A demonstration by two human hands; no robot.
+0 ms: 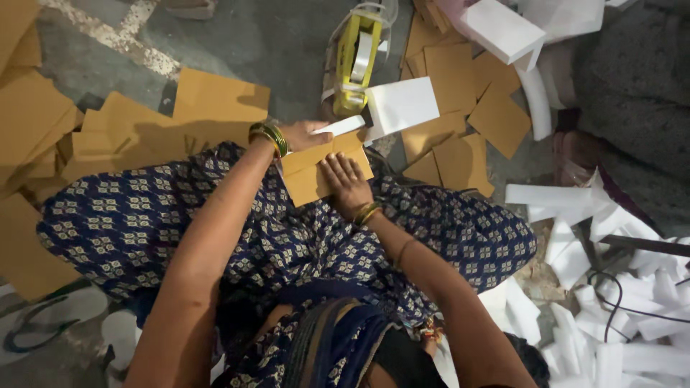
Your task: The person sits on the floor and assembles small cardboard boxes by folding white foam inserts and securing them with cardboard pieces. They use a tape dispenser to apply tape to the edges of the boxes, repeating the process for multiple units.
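Head view: grey floor (259, 43) carries scattered brown cardboard sheets (43, 122) at left and white foam offcuts (611, 309) at right. Person sits cross-legged in blue patterned cloth (287, 237). On the lap lies a folded brown cardboard piece (305, 176). Right hand (346, 183) rests flat on it, fingers spread. Left hand (305, 135) is pinched on a white foam strip (339, 127) at the cardboard's far edge. Yellow tape dispenser (356, 61) stands just beyond.

Grey concrete floor (266, 43), dim light
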